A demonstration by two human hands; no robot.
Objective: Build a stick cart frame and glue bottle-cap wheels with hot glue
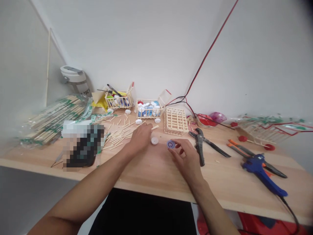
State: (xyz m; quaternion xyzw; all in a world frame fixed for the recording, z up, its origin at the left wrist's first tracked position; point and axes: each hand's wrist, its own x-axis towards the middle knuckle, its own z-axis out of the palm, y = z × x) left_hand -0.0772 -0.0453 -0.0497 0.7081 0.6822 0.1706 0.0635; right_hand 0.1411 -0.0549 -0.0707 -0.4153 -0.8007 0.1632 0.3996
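While the left hand (140, 138) curls just beside a white cap (154, 140), its grip hidden, the right hand (186, 156) steadies a blue cap (171, 144) in a narrow fingertip pinch at the rim, over the table (151, 173).

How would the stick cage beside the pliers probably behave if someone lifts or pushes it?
The stick cage is probably light for its size, since it is made of thin wooden sticks with open gaps. It will likely feel stiff, but its small joints could break under a hard squeeze. No wheels show on it, so it would probably slide rather than roll.
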